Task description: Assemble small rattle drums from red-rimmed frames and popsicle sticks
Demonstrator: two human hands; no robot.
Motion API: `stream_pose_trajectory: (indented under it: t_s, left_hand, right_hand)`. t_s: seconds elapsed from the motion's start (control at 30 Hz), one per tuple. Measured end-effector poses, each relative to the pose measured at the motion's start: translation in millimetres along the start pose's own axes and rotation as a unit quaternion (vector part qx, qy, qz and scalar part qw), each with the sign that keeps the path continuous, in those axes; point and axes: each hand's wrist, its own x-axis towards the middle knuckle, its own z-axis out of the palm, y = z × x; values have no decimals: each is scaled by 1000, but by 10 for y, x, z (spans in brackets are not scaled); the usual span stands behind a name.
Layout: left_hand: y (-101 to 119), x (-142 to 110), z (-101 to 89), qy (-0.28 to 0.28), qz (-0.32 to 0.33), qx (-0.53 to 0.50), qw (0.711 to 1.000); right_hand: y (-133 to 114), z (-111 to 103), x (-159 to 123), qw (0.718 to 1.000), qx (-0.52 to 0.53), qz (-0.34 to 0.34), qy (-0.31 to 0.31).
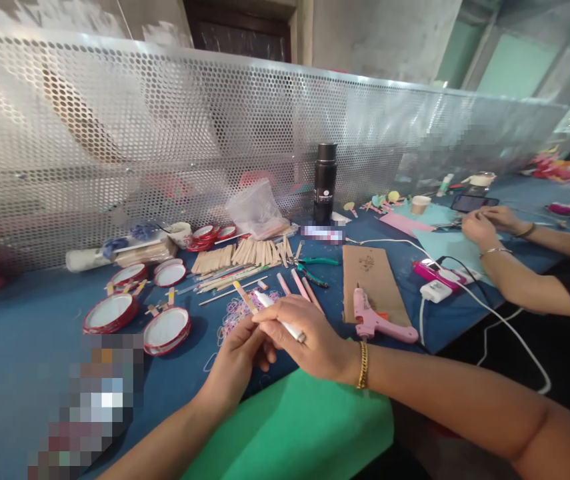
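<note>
My left hand (237, 357) pinches a flat wooden craft stick (245, 298) with a yellow tip that points up and away. Held in my right hand (315, 330), with a gold bracelet at the wrist, is a white marker pen (292, 329); its front end lies close beside the stick. Whether the pen touches the stick, I cannot tell. Beyond both hands spreads a pile of thin coloured rubber bands (232, 319). Several pink-toned markers (301, 283) lie just past my right hand. Under my forearms is a green sheet (295, 427).
Craft sticks (259, 252), pliers (315, 264) and a black bottle (325, 183) stand or lie farther back. Round red-rimmed white pieces (167, 328) are at left. A pink glue gun (377, 323) rests on cardboard (372, 273). Another person's hands (487, 227) work at right, past a power strip (439, 275).
</note>
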Motion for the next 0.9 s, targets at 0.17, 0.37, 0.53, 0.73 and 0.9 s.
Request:
stream_pose_trajectory:
  t_s: [0.17, 0.37, 0.53, 0.73, 0.9]
  left_hand:
    - [-44, 9, -41, 17, 13, 7, 1000]
    - [-5, 5, -20, 7, 4, -32, 999]
    - [46, -7, 14, 8, -9, -41, 999]
    - [50, -12, 30, 4, -6, -38, 999]
    - [32, -19, 13, -8, -3, -39, 999]
  right_hand:
    - [234, 18, 39, 972, -150, -173, -53]
    - [436, -116, 144, 957, -156, -229, -89]
    - [364, -159, 325, 998, 57, -12, -32]
    - [412, -156, 735, 906, 355, 229, 5]
    - [253, -98, 641, 930, 324, 167, 40]
